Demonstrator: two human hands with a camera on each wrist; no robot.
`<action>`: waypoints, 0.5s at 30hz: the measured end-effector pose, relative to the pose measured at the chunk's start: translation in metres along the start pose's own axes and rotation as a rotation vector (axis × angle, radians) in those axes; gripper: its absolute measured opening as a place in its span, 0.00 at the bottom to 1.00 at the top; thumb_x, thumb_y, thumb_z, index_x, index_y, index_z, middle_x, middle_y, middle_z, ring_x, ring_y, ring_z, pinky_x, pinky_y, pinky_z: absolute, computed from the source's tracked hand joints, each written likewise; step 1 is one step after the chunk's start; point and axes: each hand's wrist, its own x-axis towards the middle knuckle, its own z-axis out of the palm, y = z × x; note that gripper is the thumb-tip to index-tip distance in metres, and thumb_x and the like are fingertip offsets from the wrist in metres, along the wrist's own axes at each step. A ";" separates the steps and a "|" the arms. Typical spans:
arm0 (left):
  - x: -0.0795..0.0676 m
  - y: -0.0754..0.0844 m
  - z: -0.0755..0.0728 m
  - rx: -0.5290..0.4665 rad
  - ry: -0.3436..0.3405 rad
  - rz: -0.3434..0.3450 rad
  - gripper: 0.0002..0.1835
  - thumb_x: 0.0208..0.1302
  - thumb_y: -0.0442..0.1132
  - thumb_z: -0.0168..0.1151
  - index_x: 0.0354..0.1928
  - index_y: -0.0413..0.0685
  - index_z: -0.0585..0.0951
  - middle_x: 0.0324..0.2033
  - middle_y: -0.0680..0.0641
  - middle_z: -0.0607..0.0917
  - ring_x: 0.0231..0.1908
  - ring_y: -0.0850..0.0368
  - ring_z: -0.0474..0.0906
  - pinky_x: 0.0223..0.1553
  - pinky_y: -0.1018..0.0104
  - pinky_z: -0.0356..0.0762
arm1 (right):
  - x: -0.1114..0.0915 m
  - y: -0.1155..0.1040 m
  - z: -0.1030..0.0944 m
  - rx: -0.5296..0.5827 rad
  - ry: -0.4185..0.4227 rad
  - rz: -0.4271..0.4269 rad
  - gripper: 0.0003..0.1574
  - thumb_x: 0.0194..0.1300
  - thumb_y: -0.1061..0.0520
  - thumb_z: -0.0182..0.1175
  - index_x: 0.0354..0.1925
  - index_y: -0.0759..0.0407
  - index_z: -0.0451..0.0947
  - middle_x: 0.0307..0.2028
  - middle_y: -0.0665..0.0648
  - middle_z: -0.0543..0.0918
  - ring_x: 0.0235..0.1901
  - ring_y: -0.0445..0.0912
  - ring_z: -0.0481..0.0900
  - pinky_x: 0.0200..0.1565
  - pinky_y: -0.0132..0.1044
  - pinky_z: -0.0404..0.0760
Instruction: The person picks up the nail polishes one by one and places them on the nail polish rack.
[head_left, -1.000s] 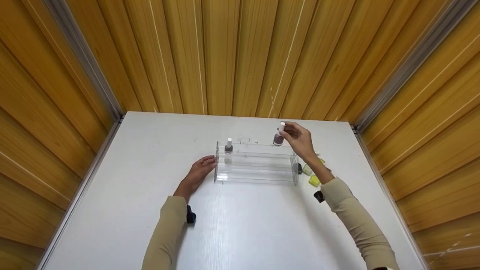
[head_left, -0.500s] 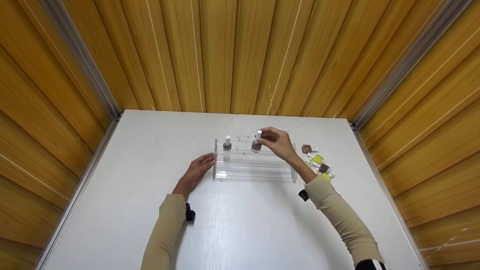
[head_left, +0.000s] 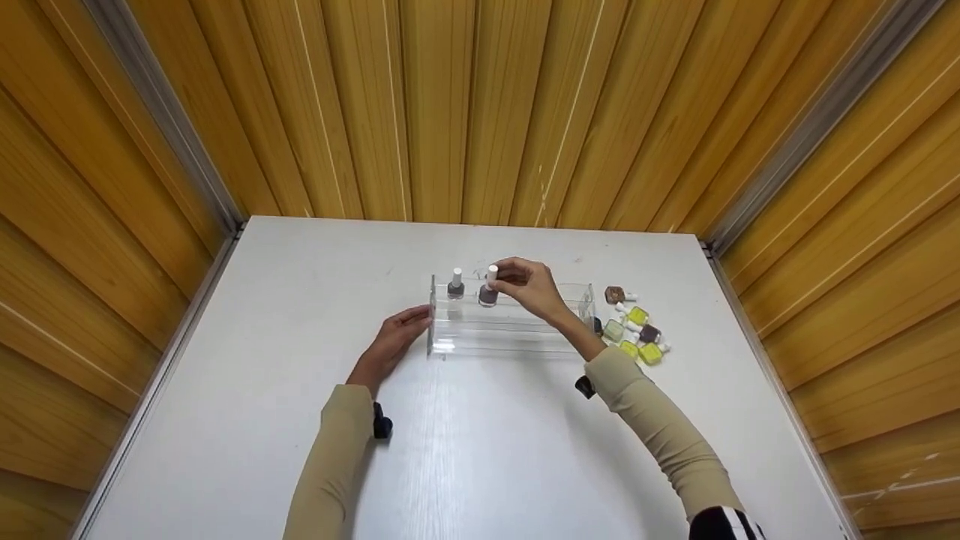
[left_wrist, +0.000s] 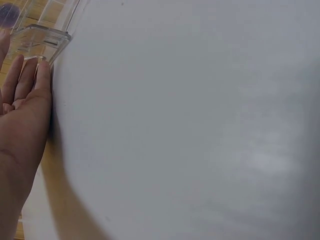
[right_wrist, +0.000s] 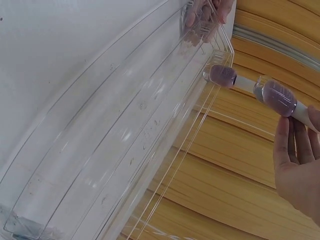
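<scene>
My right hand (head_left: 531, 289) pinches the white cap of a purple nail polish bottle (head_left: 487, 297), held upright over the back tier of a clear stepped rack (head_left: 510, 342). In the right wrist view this bottle (right_wrist: 278, 97) appears close by a second purple nail polish bottle (right_wrist: 222, 76). That second bottle (head_left: 456, 288) stands at the left end of the top tier. At the rack's left side panel, my left hand (head_left: 397, 337) rests with its fingers extended against it. The left wrist view shows those fingertips (left_wrist: 44, 70) right at the panel's edge.
Right of the rack several more nail polish bottles lie on the white table (head_left: 480, 465): a brown glittery one (head_left: 614, 295), yellow ones (head_left: 651, 353), a pale green one (head_left: 613, 330) and a purple one (head_left: 649, 334). A wood-patterned wall (head_left: 435, 112) rises behind the table.
My right hand has carried the purple bottle leftward along the rack, from its right end to near the standing bottle. My left hand has stayed at the side panel.
</scene>
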 end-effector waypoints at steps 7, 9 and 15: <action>0.001 0.000 0.004 -0.009 -0.017 0.004 0.26 0.70 0.37 0.67 0.68 0.41 0.75 0.68 0.40 0.78 0.71 0.49 0.71 0.75 0.61 0.66 | 0.005 0.009 0.011 0.003 -0.004 -0.011 0.19 0.63 0.66 0.71 0.51 0.72 0.83 0.45 0.71 0.88 0.42 0.48 0.89 0.43 0.25 0.85; 0.000 0.000 0.004 -0.006 -0.019 0.007 0.27 0.70 0.37 0.67 0.68 0.40 0.75 0.67 0.39 0.78 0.71 0.49 0.71 0.75 0.61 0.66 | 0.005 0.012 0.016 -0.001 -0.007 -0.017 0.18 0.62 0.67 0.71 0.50 0.72 0.83 0.45 0.71 0.88 0.42 0.49 0.89 0.44 0.25 0.85; -0.003 0.004 0.002 0.003 0.008 0.004 0.27 0.69 0.37 0.68 0.67 0.39 0.75 0.67 0.37 0.78 0.69 0.49 0.74 0.75 0.61 0.68 | 0.006 0.024 0.033 -0.001 -0.026 -0.042 0.19 0.62 0.68 0.70 0.51 0.76 0.80 0.46 0.73 0.87 0.46 0.61 0.88 0.46 0.28 0.87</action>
